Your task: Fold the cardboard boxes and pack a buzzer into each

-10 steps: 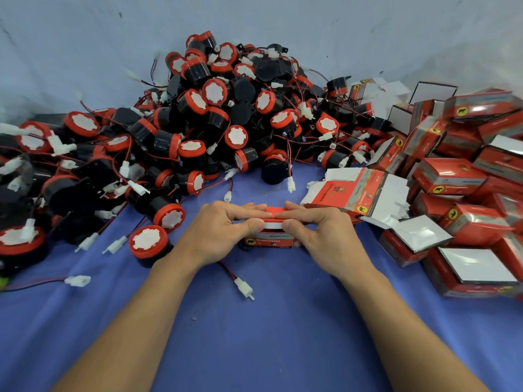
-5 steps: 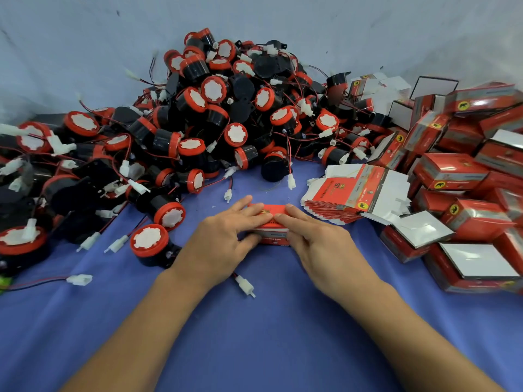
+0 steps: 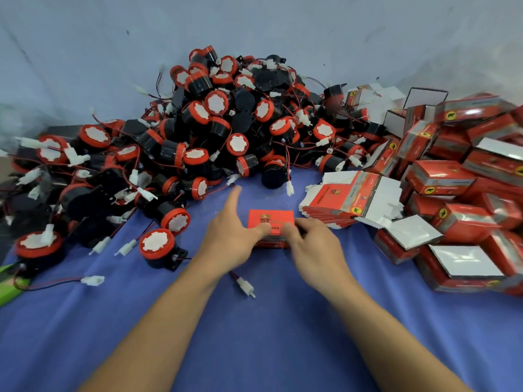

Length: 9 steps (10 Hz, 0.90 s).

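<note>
A small red cardboard box (image 3: pixel 270 220) sits on the blue cloth at the centre, its printed top closed. My left hand (image 3: pixel 230 236) lies at the box's left side with its thumb on the near edge and its fingers stretched out toward the buzzer pile (image 3: pixel 226 131). My right hand (image 3: pixel 312 246) holds the box's near right corner with curled fingers, slightly blurred. A white connector (image 3: pixel 245 287) on a red and black wire lies by my left wrist. Flat unfolded boxes (image 3: pixel 351 198) are stacked to the right of the box.
Loose red and black buzzers (image 3: pixel 160 246) with wires and white plugs spread over the left half of the table. Packed and half-closed red boxes (image 3: pixel 458 256) are heaped along the right side. A green object (image 3: pixel 8 284) pokes in at the left edge. A pale wall stands behind.
The box's top has gone from being pressed by both hands to lying closed. My left fingers have lifted off it and now point toward the pile. My right hand slid to the near right corner.
</note>
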Tool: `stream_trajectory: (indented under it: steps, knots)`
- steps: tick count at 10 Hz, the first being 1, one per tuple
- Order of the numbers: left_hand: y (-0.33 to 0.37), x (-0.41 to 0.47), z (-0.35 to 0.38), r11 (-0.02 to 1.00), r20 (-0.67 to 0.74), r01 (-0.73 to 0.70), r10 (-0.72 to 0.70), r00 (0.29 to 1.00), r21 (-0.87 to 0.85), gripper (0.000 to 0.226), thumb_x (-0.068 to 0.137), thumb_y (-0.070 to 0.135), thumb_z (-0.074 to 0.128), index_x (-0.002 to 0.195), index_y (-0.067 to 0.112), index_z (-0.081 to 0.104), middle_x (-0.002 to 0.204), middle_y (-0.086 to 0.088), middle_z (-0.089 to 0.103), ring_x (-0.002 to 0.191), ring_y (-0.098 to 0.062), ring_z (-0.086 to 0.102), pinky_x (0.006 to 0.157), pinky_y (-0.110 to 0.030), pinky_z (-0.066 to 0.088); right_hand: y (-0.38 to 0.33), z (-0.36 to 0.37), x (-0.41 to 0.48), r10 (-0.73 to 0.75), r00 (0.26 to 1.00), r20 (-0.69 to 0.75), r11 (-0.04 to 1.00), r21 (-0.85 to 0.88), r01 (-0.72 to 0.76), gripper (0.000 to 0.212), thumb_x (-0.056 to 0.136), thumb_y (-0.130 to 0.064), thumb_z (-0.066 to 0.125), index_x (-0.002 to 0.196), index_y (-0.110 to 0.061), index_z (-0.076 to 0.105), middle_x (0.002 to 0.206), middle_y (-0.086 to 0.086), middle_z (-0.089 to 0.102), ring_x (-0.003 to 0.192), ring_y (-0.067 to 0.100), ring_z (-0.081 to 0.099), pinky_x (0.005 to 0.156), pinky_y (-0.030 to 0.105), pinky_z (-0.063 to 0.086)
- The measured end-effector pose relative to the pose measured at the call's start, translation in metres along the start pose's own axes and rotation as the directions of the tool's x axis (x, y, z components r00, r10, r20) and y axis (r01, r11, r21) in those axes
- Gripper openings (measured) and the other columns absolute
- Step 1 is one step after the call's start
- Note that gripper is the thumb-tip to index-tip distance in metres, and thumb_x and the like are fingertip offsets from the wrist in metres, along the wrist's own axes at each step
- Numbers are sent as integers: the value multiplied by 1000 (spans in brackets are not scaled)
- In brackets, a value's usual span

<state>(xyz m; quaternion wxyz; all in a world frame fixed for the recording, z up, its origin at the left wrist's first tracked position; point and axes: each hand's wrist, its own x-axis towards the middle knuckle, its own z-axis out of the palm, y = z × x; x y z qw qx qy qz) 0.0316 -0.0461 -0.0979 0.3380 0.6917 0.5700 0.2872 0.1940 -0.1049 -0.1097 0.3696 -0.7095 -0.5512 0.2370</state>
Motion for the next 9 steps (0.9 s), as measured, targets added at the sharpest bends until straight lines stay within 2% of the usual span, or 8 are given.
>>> stream_trajectory:
  steps: [1,2,3,5,6,7,8,9]
  knots:
    - [-2,-1,3,1000,75,6,-6,997,13,87,91,33,77,162,31,27,145,6,55,130,-20,54,95,-28,43,-10,7,-6,56,998,-4,989,138,-55,13,94,-25,57,103,-29,66,97,-8,69,93,16,62,76,34,48]
    - [-7,-7,6,982,91,-29,47,995,-188,92,83,9,83,152,43,33,124,19,56,112,-2,61,80,-15,50,-5,-7,-14,150,981,125,880,435,-190,42,85,-6,68,114,-34,57,102,-11,76,89,8,69,75,24,55]
    - [19,-8,9,879,231,106,5,973,-465,66,86,14,82,136,42,50,122,10,68,101,-4,70,69,-16,55,-5,-48,-15,172,962,213,749,606,-268,41,85,-1,76,119,-20,64,103,5,78,90,17,73,77,27,54]
    - [126,7,43,626,278,133,140,950,-769,77,72,15,88,140,24,54,117,-5,74,98,-21,76,77,-33,61,-17,-176,-4,94,987,132,843,517,-149,23,86,-8,78,107,-18,78,102,12,78,84,23,75,73,31,57]
    - [179,12,64,589,372,163,254,893,-792,59,98,33,67,151,19,44,140,0,65,123,-17,65,100,-33,52,-18,-232,15,185,978,-102,729,681,-67,22,90,-10,74,111,-8,72,97,13,79,76,21,76,62,30,61]
    - [192,2,67,628,325,-8,413,851,-778,52,104,23,63,152,20,44,151,2,53,135,-14,54,111,-27,44,-11,-267,38,409,873,-265,532,846,7,35,97,-29,69,117,-2,60,105,20,73,90,32,76,66,38,64]
    - [188,-41,52,763,270,-48,286,920,-644,45,95,20,74,134,38,59,139,15,61,131,-2,56,105,-19,47,-2,-261,39,495,857,-146,578,791,-199,39,102,-37,62,120,-4,51,105,26,70,86,35,77,64,37,65]
    - [195,-82,27,841,443,-134,403,801,-524,10,87,22,74,95,28,76,101,0,78,91,-8,69,75,-9,45,4,-237,9,343,932,-118,777,592,-211,22,100,-17,65,117,-4,69,90,15,78,73,24,77,57,26,60]
